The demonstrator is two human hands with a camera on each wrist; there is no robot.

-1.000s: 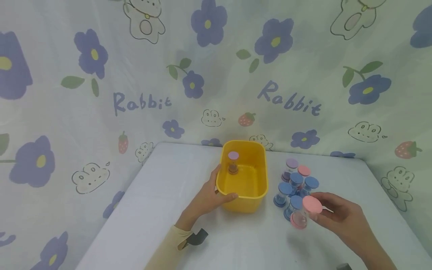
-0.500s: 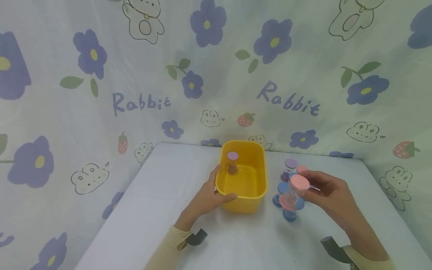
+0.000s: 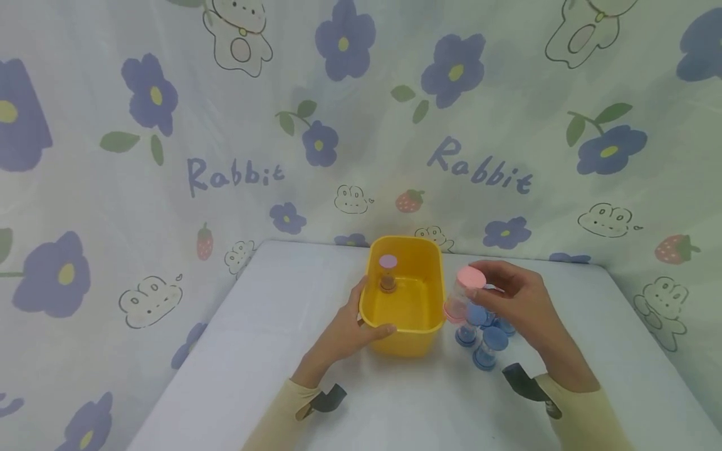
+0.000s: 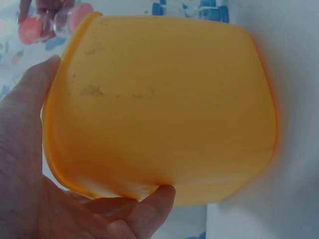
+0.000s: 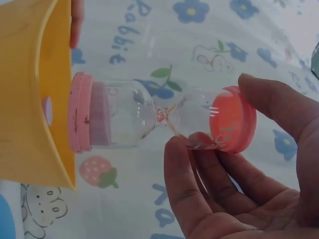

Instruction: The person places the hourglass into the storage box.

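Note:
A pink-capped hourglass (image 5: 119,114) is held by my right hand (image 3: 521,300), thumb on one pink cap and fingers along the glass. It hangs tilted in the air beside the right rim of the yellow bin (image 3: 403,341). My left hand (image 3: 346,329) grips the bin's near left side, with the thumb over the rim and fingertips against the outer wall (image 4: 159,99). Inside the bin, toward the back left, stands an hourglass with a lilac cap (image 3: 388,262). Below my right hand stand several blue-capped hourglasses (image 3: 485,357), partly hidden by it.
The white table (image 3: 271,300) stretches out on both sides of the bin. Behind it hangs a curtain (image 3: 316,207) printed with flowers and rabbits. Blue hourglass caps (image 4: 214,11) show past the bin's top in the left wrist view.
My right hand has lifted the pink hourglass up and to the left, from over the front of the group to the bin's right rim. My left hand keeps its hold on the bin.

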